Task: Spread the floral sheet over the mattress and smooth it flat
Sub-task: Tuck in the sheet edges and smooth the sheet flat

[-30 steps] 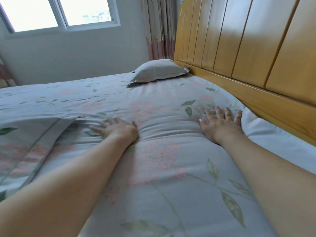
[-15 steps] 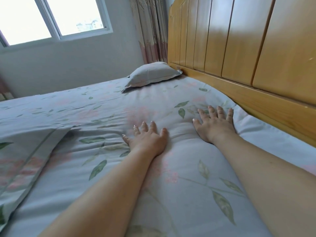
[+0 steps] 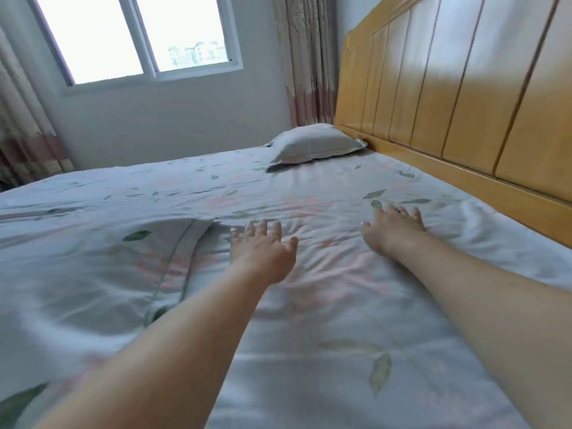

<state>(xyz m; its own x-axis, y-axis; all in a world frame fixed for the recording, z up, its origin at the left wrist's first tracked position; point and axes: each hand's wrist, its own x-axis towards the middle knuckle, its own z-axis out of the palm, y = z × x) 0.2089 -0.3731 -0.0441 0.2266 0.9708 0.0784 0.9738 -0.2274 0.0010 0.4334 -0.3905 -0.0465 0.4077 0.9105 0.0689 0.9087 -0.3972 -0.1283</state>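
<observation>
I see the floral sheet (image 3: 325,305) lying over the bed, with a folded flap (image 3: 173,243) on the left. My left hand (image 3: 263,252) is flat with fingers spread wide, holding nothing, just right of the flap. My right hand (image 3: 391,226) presses flat on the sheet, fingers spread too. Past it are the pillow (image 3: 312,144) and wooden headboard (image 3: 464,97).

Both forearms are bare to the frame's edge, with no sleeve in sight. The left hand (image 3: 263,252) and right hand (image 3: 391,229) wear no rings, watch or bracelet that can be seen. The nails look pale and extend slightly beyond the fingertips.
</observation>
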